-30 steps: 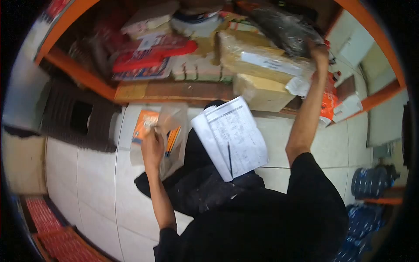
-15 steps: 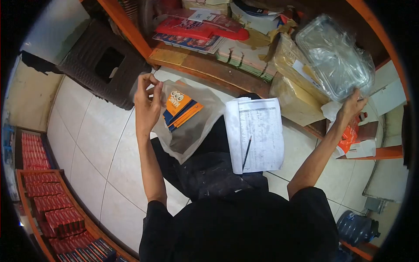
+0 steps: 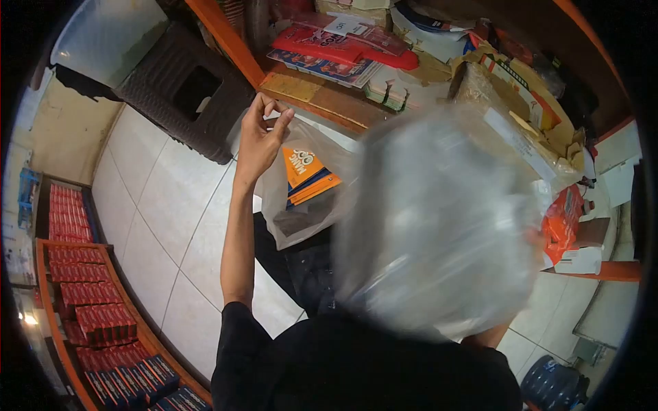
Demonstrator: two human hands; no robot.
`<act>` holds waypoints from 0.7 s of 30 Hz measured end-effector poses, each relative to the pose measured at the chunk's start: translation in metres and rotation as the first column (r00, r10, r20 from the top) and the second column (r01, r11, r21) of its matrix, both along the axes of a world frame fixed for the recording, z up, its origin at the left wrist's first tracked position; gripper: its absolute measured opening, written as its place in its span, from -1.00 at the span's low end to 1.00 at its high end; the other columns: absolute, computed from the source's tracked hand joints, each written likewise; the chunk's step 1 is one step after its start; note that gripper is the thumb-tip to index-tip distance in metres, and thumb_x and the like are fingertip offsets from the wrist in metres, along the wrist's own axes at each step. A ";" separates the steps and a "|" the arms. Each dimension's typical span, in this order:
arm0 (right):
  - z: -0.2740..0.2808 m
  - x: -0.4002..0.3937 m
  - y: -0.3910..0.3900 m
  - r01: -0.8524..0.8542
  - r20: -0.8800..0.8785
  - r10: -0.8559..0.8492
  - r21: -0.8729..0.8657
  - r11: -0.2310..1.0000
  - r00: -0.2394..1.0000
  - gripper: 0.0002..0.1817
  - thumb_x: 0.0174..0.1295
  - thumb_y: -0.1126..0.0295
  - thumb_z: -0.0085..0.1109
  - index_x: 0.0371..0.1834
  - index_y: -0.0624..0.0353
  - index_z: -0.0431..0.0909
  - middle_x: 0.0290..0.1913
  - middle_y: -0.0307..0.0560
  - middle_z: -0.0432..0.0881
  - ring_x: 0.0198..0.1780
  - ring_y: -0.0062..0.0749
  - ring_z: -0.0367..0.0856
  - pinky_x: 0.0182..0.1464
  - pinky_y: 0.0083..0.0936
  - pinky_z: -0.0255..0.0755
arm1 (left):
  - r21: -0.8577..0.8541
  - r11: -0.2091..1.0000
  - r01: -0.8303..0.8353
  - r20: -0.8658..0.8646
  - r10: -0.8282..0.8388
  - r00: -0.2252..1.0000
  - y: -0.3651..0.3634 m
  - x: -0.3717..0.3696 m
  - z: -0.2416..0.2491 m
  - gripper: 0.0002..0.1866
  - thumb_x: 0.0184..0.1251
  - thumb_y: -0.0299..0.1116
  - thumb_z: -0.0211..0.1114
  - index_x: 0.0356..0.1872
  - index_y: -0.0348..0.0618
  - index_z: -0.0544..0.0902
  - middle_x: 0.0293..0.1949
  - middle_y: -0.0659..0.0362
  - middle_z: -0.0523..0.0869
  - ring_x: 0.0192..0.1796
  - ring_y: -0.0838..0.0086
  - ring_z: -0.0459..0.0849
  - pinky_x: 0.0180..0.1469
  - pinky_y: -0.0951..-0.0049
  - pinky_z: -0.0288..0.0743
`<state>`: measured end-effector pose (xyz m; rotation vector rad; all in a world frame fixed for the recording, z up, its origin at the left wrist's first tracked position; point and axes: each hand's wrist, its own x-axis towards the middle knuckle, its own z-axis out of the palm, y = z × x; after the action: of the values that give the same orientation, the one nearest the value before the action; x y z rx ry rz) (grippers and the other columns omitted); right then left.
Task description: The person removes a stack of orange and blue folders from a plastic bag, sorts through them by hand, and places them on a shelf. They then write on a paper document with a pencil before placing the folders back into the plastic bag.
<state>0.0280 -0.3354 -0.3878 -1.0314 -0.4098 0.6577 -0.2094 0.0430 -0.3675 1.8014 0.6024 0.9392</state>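
Observation:
My left hand [image 3: 264, 137] is closed in a pinch on the rim of a translucent plastic bag [image 3: 277, 222]. Inside the bag lie several orange and dark blue packs [image 3: 305, 168]. A large bundle of clear plastic trays in a plastic wrapper [image 3: 439, 219], smeared by motion, is held up in front of my body. At its right edge my right hand [image 3: 532, 236] shows only as a blur, mostly hidden behind the bundle. The printed papers and pencil on my lap are covered by it.
A wooden shelf [image 3: 322, 103] ahead holds red packaging [image 3: 336, 48], paper stacks and a plastic-wrapped carton [image 3: 504, 130]. A dark woven-textured stool [image 3: 185, 89] stands at the left. Racks of red boxes [image 3: 89, 288] line the lower left; a blue water jug [image 3: 552, 383] sits lower right.
My right hand has brought the wrapped trays from the shelf's right side toward my body, and they now cover the papers. My left hand still pinches the bag. The view has shifted slightly.

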 end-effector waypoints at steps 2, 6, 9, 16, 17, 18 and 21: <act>-0.043 -0.004 0.013 -0.165 -0.109 0.131 -0.420 0.892 0.985 -0.34 0.18 0.12 0.11 0.29 0.32 0.34 0.21 -0.03 0.44 0.18 -0.39 0.40 0.21 -0.44 0.28 | 0.031 1.000 0.005 -0.049 -0.003 0.999 -0.003 -0.001 0.000 -0.62 0.30 -0.56 0.28 -0.43 -0.05 0.18 -0.34 0.22 0.54 -0.46 0.75 0.39 -0.51 0.69 0.27; -0.070 -0.053 0.109 -0.443 -0.287 0.340 -0.502 0.743 0.896 -0.44 0.20 0.13 0.08 0.15 0.29 0.29 0.15 0.02 0.38 0.17 -0.33 0.37 0.15 -0.35 0.32 | 0.112 0.994 -0.011 -0.194 0.033 0.980 -0.014 -0.030 0.005 -0.60 0.22 -0.53 0.36 -0.50 -0.13 0.21 -0.42 0.22 0.54 -0.36 0.69 0.51 -0.41 0.62 0.49; -0.078 -0.087 0.148 -0.421 -0.305 0.304 -0.468 0.777 0.902 -0.29 0.22 0.15 0.09 0.30 0.29 0.02 0.20 0.15 0.28 0.11 -0.20 0.43 0.04 -0.21 0.44 | 0.215 0.977 0.005 -0.327 0.068 0.943 -0.023 -0.050 0.004 -0.62 0.20 -0.54 0.37 -0.48 -0.15 0.24 -0.41 0.21 0.56 -0.40 0.69 0.51 -0.42 0.59 0.50; -0.127 -0.180 0.227 -0.366 -0.153 0.333 -0.437 0.821 0.930 -0.15 0.22 0.15 0.16 0.34 0.34 -0.18 0.19 0.26 0.30 0.15 -0.08 0.48 -0.07 -0.30 0.59 | 0.198 0.979 0.042 -0.114 -0.019 0.993 -0.054 0.005 -0.039 -0.65 0.18 -0.65 0.31 -0.53 -0.24 0.23 -0.51 0.19 0.46 -0.45 0.65 0.38 -0.42 0.63 0.36; -0.135 -0.181 0.244 -0.315 -0.109 0.304 -0.519 0.794 0.946 -0.24 0.24 0.22 0.15 0.31 0.36 -0.08 0.18 0.22 0.32 0.12 -0.16 0.50 -0.04 -0.39 0.56 | 0.229 0.971 0.063 -0.091 -0.043 0.995 -0.061 0.008 -0.034 -0.66 0.20 -0.67 0.29 -0.54 -0.24 0.24 -0.48 0.20 0.48 -0.46 0.68 0.36 -0.43 0.65 0.30; -0.147 -0.181 0.265 -0.353 -0.094 0.355 -0.496 0.794 0.930 -0.30 0.25 0.25 0.14 0.30 0.36 -0.01 0.17 0.18 0.35 0.11 -0.20 0.51 0.00 -0.42 0.52 | 0.262 0.961 0.089 -0.074 -0.072 0.995 -0.069 0.008 -0.028 -0.66 0.21 -0.69 0.27 -0.55 -0.23 0.25 -0.46 0.21 0.51 -0.46 0.71 0.33 -0.45 0.68 0.25; -0.175 -0.176 0.325 -0.444 -0.009 0.497 -0.464 0.767 0.868 -0.36 0.28 0.25 0.12 0.30 0.34 0.09 0.15 0.14 0.40 0.09 -0.22 0.52 0.05 -0.43 0.48 | 0.460 0.884 0.082 -0.157 -0.010 0.988 -0.102 -0.005 0.006 -0.71 0.15 -0.72 0.28 -0.54 -0.28 0.32 -0.54 0.18 0.43 -0.50 0.66 0.30 -0.47 0.63 0.25</act>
<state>-0.1480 -0.0105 -0.5631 -1.4341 -0.6493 1.1947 -0.2149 -0.0586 -0.3615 2.3241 0.4450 0.9789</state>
